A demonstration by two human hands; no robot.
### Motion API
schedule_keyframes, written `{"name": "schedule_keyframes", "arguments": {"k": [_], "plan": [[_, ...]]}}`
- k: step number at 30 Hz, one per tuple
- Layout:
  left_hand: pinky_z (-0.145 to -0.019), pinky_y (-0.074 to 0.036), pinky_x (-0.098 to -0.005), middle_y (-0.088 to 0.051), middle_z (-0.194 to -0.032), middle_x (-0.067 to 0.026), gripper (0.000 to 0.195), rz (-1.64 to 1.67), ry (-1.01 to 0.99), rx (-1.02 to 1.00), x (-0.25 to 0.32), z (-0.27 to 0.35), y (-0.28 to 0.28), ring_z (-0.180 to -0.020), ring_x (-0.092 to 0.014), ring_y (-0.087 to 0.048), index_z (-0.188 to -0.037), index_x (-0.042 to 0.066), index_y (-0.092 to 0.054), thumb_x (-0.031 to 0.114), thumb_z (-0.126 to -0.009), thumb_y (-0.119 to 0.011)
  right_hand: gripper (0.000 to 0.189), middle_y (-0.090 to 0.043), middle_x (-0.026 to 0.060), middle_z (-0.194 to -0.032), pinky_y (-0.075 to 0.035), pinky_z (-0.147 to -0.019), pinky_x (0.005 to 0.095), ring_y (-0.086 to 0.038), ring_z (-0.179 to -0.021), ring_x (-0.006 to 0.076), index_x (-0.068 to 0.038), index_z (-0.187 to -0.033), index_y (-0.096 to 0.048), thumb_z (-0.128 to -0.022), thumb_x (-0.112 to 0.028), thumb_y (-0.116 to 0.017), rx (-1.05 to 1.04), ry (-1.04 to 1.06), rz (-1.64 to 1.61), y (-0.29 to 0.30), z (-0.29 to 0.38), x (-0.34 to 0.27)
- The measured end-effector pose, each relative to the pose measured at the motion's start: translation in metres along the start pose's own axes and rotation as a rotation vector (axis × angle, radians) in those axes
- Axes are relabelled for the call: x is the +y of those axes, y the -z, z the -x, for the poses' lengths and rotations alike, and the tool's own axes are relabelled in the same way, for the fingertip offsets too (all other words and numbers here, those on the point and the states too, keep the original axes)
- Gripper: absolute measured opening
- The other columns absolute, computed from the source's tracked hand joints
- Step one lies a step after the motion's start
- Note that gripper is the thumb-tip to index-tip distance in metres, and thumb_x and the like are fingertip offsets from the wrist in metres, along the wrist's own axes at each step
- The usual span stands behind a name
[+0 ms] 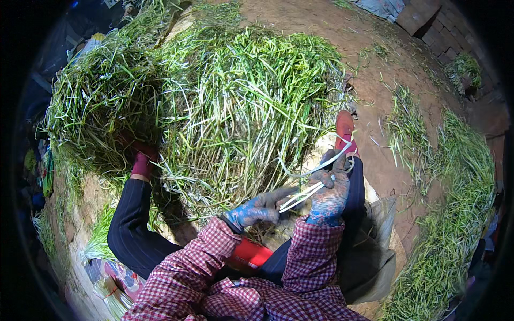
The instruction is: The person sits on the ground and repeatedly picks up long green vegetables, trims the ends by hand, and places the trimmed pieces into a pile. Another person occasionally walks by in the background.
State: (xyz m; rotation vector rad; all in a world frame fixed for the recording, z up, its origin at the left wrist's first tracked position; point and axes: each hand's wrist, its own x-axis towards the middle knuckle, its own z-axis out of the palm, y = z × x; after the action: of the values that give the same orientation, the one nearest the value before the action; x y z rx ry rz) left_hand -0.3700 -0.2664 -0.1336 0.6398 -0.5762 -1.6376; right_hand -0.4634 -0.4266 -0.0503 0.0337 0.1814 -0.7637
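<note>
My right hand (329,184), in a dirty blue patterned glove, is closed around a few thin white stalks (303,195). Their pale ends point down-left, and long whitish-green leaves loop out above the fingers. Just left of those ends is my left hand (261,208), gloved alike, its fingers spread from the thumb and blurred; nothing shows between them. Beyond both hands lies a large heap of long green leafy stalks with pale stems (241,108), between my outstretched legs. A bundle of white stalks tied with a red band (111,293) is at the lower left.
A darker tangled heap (104,96) covers part of my left foot. Loose greens (449,224) lie in a long strip on the right, over brown ground (385,76). A grey sheet (371,257) is beside my right leg. Bricks (445,36) stand at the upper right.
</note>
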Motion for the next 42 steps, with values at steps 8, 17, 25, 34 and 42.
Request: {"name": "schedule_keyframes", "arguments": {"k": [8, 17, 25, 34, 42], "plan": [[-0.079, -0.047, -0.0355, -0.062, -0.096, -0.0147, 0.050, -1.152, 0.190, 0.575, 0.051, 0.064, -0.004, -0.088, -0.026, -0.060, -0.105, 0.001, -0.060, 0.036, -0.071, -0.072, 0.016, -0.061, 0.0098, -0.095, -0.036, -0.035, 0.0163, -0.057, -0.080, 0.0106, -0.006, -0.098, -0.057, -0.090, -0.018, -0.051, 0.116, 0.120, 0.129, 0.012, 0.000, -0.008], [-0.097, -0.036, -0.0334, -0.052, -0.121, -0.0121, 0.074, -0.505, -0.036, 0.056, 0.037, -0.032, -0.018, -0.113, -0.020, -0.047, -0.128, 0.000, -0.040, 0.028, -0.070, -0.075, 0.022, -0.062, 0.0010, -0.087, -0.036, -0.037, 0.0209, -0.038, -0.040, 0.0030, -0.011, -0.104, -0.057, -0.093, -0.026, -0.045, 0.039, -0.022, 0.051, -0.004, 0.009, -0.004], [-0.065, -0.050, -0.0264, -0.061, -0.084, -0.0077, 0.026, 0.481, -0.354, 0.412, -0.009, 0.028, 0.021, -0.081, -0.020, -0.059, -0.105, 0.005, -0.055, 0.015, -0.082, -0.061, 0.017, -0.059, 0.0121, -0.104, -0.040, -0.043, 0.0179, -0.051, -0.060, 0.0088, -0.008, -0.105, -0.053, -0.088, -0.008, -0.051, 0.069, 0.014, 0.038, 0.022, -0.014, 0.005], [-0.068, -0.045, -0.0214, -0.061, -0.086, -0.0024, 0.018, -0.392, -0.457, 0.894, 0.024, -0.023, -0.034, -0.074, -0.008, -0.055, -0.099, 0.001, -0.061, 0.005, -0.081, -0.061, 0.038, -0.053, 0.0141, -0.110, -0.049, -0.080, 0.0383, -0.054, -0.102, 0.0265, -0.003, -0.119, -0.045, -0.086, -0.015, -0.057, 0.105, 0.111, 0.478, 0.032, -0.021, 0.042], [-0.060, -0.044, -0.0205, -0.061, -0.081, -0.0015, 0.020, -0.154, -0.324, 0.749, 0.018, 0.012, -0.016, -0.067, -0.006, -0.052, -0.096, 0.000, -0.061, 0.011, -0.080, -0.063, 0.029, -0.058, 0.0106, -0.101, -0.052, -0.062, 0.0252, -0.059, -0.088, 0.0191, -0.004, -0.117, -0.046, -0.088, -0.005, -0.050, 0.149, 0.161, 0.317, 0.030, -0.021, 0.030]]}}
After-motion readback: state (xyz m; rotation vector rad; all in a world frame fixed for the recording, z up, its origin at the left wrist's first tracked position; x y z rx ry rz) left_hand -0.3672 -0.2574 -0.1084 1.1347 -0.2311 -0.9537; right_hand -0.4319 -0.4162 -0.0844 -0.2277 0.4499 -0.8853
